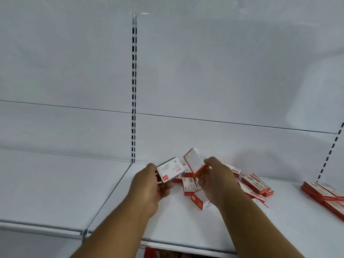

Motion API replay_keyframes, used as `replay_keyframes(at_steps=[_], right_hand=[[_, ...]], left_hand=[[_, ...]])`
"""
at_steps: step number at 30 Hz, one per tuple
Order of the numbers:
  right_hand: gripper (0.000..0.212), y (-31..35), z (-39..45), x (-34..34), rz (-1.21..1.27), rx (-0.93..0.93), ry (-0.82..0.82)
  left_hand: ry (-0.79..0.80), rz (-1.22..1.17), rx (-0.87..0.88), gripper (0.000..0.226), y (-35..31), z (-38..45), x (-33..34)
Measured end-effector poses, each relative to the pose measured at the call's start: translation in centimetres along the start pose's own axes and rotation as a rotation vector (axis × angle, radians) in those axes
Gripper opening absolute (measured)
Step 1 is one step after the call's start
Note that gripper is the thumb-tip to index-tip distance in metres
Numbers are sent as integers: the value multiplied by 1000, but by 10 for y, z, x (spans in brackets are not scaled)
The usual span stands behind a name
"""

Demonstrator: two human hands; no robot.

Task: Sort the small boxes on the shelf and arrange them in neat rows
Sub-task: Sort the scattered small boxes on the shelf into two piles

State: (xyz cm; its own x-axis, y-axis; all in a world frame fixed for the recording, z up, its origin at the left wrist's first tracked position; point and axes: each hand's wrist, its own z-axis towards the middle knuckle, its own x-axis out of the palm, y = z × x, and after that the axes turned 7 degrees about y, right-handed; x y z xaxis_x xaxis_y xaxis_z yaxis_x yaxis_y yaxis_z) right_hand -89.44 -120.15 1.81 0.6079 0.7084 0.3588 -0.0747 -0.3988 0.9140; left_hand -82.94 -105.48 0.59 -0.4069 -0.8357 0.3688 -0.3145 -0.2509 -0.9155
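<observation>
left hand [149, 185]: grips white box [170, 171]
right hand [216, 180]: grips red-edged box [194, 161]
shelf [176, 224]: loose boxes [256, 185] heaped behind hands

Boxes [255, 185] on shelf [167, 220], right

White metal back panel [223, 71] filling twelve o'clock, black-slotted white upright strip [134, 90] just left of centre, second slotted upright [331, 151] at three o'clock, red packaging [158, 253] glimpsed below at six o'clock
</observation>
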Motion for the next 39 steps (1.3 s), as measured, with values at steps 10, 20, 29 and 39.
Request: replay_keyframes(at_steps=[10, 20, 29, 39], right_hand=[[34, -4, -19, 5, 376, 33, 313], [35, -4, -24, 34, 418, 216, 458], [46, -44, -7, 120, 461, 128, 412], [27, -53, 26, 160, -595, -74, -149]], left_hand=[[57, -356, 27, 24, 2, -15, 4], [-243, 125, 203, 29, -15, -3, -41], [142, 245, 85, 14, -75, 43, -124], [293, 814, 59, 2, -87, 101, -149]])
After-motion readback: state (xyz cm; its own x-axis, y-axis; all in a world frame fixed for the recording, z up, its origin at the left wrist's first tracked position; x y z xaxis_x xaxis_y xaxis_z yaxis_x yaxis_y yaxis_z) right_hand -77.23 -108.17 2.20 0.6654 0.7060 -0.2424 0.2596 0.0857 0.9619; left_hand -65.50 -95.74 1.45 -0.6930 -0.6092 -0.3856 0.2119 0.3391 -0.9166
